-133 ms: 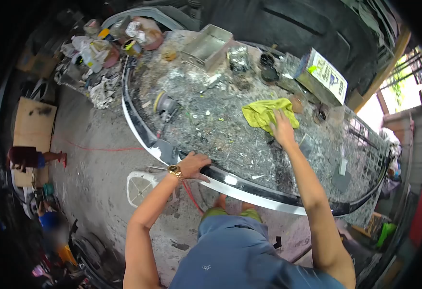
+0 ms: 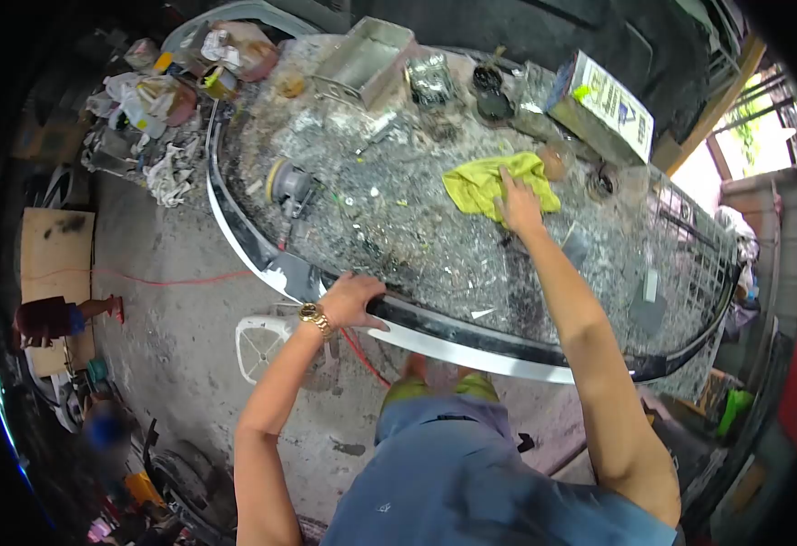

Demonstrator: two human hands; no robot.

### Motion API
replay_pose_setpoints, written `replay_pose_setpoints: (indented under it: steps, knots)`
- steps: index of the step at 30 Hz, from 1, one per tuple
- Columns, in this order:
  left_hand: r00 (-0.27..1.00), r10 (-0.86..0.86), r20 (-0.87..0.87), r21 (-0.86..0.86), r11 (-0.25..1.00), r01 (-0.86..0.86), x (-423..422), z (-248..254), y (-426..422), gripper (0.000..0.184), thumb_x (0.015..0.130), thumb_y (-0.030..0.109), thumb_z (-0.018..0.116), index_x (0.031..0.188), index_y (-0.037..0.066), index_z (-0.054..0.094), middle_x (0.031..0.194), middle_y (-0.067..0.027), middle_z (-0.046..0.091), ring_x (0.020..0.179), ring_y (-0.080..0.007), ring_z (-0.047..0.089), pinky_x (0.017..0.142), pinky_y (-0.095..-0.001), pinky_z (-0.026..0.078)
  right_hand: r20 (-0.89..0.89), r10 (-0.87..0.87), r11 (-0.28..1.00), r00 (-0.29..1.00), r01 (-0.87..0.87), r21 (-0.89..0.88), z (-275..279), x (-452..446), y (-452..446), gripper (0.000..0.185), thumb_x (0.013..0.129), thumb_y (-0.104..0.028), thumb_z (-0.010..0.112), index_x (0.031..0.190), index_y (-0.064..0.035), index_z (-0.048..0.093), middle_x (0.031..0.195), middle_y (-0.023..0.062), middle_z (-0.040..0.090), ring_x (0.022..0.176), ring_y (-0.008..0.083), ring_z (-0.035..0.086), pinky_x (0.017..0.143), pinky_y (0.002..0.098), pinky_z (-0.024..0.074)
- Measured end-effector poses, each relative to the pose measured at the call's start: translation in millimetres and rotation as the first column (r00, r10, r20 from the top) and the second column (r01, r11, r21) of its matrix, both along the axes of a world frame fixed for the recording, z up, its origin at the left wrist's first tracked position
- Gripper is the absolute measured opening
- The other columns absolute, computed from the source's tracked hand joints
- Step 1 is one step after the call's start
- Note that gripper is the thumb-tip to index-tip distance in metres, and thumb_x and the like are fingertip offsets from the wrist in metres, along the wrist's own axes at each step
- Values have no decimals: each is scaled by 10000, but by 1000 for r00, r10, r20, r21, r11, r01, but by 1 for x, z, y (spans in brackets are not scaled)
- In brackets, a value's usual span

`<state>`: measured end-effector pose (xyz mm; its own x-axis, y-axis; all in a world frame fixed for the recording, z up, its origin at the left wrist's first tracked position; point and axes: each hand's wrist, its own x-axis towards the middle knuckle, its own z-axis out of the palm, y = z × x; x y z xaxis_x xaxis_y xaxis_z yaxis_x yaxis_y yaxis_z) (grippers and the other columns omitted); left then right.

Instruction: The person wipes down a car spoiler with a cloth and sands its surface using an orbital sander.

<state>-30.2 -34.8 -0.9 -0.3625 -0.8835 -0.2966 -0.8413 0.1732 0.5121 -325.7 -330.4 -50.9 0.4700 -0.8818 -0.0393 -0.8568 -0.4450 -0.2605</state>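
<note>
A long curved car bumper [image 2: 485,359], white outside with a dark inner edge, lies along the near side of the worktable. My left hand [image 2: 353,300], with a gold watch at the wrist, grips its rim, the thumb on the outer face and the fingers over the top. Farther up the table, my right hand [image 2: 519,202] rests on a crumpled yellow-green cloth [image 2: 471,185], its fingers stretched over the fabric. To the left, a sander [image 2: 291,187] with a yellow-edged pad lies inside the curve of the bumper.
A metal tray [image 2: 367,59], dark cans [image 2: 494,105] and a tall box-shaped can [image 2: 603,105] stand at the back. Wire mesh [image 2: 694,246] forms the table's right end. A white stool [image 2: 262,346] and red hose [image 2: 176,280] are below. Another person [image 2: 53,318] is far left.
My right hand has slid slightly farther onto the cloth. My left hand stays on the bumper. The whole view has shifted a little with my head.
</note>
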Motion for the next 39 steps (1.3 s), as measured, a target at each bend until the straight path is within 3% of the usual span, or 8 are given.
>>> replay_pose_setpoints:
  steps: [6, 13, 18, 26, 28, 31, 34, 39]
  knots:
    - [985, 159, -61, 123, 981, -150, 16, 19, 10, 564, 827, 586, 757, 1099, 96, 690, 1027, -124, 718, 1019, -322, 671, 946, -472, 458, 226, -38, 994, 973, 13, 113, -20, 1, 2, 413, 937, -263, 709, 1301, -75, 662, 1169, 181, 672, 1164, 363, 625, 1009, 460, 476]
    - [966, 62, -252, 266, 964, 8, 38, -1, -17, 347, 977, 353, 633, 1037, 18, 703, 994, -187, 732, 954, -348, 694, 855, -450, 520, 867, -456, 836, 201, -239, 495, 186, -73, 100, 479, 993, -194, 558, 1406, 43, 511, 1335, 150, 619, 1218, 211, 607, 1039, 350, 477]
    - [945, -52, -324, 433, 879, 197, 49, 13, -51, 365, 980, 355, 646, 1079, 11, 716, 983, -142, 741, 934, -260, 685, 872, -414, 520, 695, 125, 982, 709, -187, 14, 230, -42, 223, 303, 807, -132, 657, 1074, -17, 573, 1180, 163, 639, 1105, 293, 630, 989, 396, 485]
    - [916, -258, -307, 559, 730, 393, 52, 49, -74, 407, 1027, 309, 549, 1262, 1, 674, 1278, -201, 684, 1186, -339, 624, 1061, -448, 472, 506, 694, 720, 513, -505, -476, 138, 185, 339, 324, 892, -153, 581, 1195, -86, 675, 1035, 125, 668, 1029, 320, 667, 869, 457, 538]
    - [903, -269, -334, 487, 771, 410, 64, 25, -73, 355, 1055, 300, 539, 1102, -20, 685, 1100, -184, 719, 990, -246, 633, 958, -429, 500, 323, 615, 745, 719, -665, 63, 59, 236, 356, 499, 864, -160, 558, 1355, -157, 651, 991, 171, 677, 745, 323, 672, 633, 434, 545]
    - [941, -157, -301, 523, 798, 301, 67, 25, -74, 299, 1056, 283, 588, 1011, 0, 674, 894, -16, 658, 906, -106, 554, 867, -326, 495, -64, 687, 688, 724, -676, -263, 37, 230, 352, 478, 907, -198, 536, 1373, -167, 639, 1403, 211, 587, 1370, 372, 522, 1163, 511, 425]
    - [955, 86, -284, 713, 685, 150, 75, 28, -78, 282, 1043, 266, 602, 959, 10, 682, 865, 30, 651, 879, -95, 553, 838, -305, 487, 72, 758, 582, 649, -622, -524, 81, 143, 320, 381, 906, -205, 580, 1279, -142, 624, 1445, 155, 579, 1438, 375, 445, 1287, 556, 200]
    - [933, 229, -279, 714, 699, 42, 76, 34, -81, 190, 957, 182, 629, 893, 17, 698, 805, 49, 633, 802, -83, 546, 762, -258, 435, 539, 499, 843, 679, -523, -121, 85, -103, 307, 564, 969, -217, 515, 1526, -296, 477, 1666, 101, 344, 1552, 369, 272, 1295, 501, 191]
